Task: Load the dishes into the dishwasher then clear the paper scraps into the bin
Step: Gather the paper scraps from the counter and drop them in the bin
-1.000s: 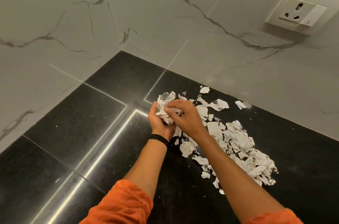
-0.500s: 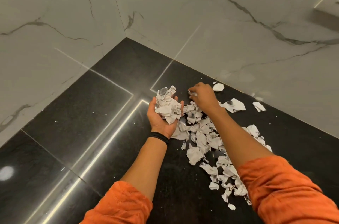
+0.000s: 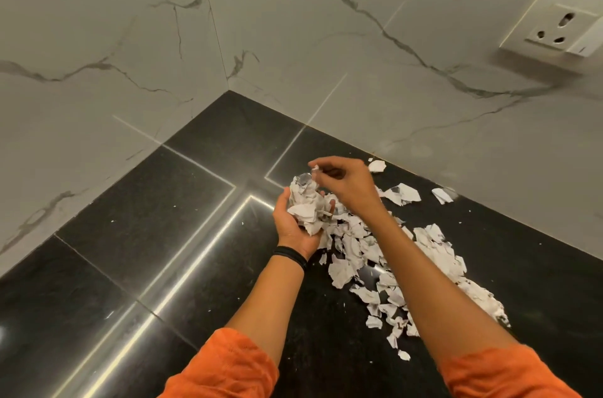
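Torn white paper scraps (image 3: pixel 434 254) lie in a long heap on the black stone counter (image 3: pixel 137 234), near its back corner. My left hand (image 3: pixel 292 224) is cupped palm up and holds a wad of scraps (image 3: pixel 305 205). Just above that wad hovers my right hand (image 3: pixel 346 184), its fingertips pinching a small scrap over the bundle. Three loose pieces (image 3: pixel 403 193) lie apart by the wall. No dishes, dishwasher or bin are in view.
White marble walls (image 3: pixel 391 87) meet at the corner behind the heap. A wall socket (image 3: pixel 554 29) sits at the upper right. Bare counter stretches to the left and toward me, with tiny paper crumbs scattered on it.
My right hand lifted from the far edge of the heap with a small scrap and moved back over the wad in my left hand. The left hand stayed in place.
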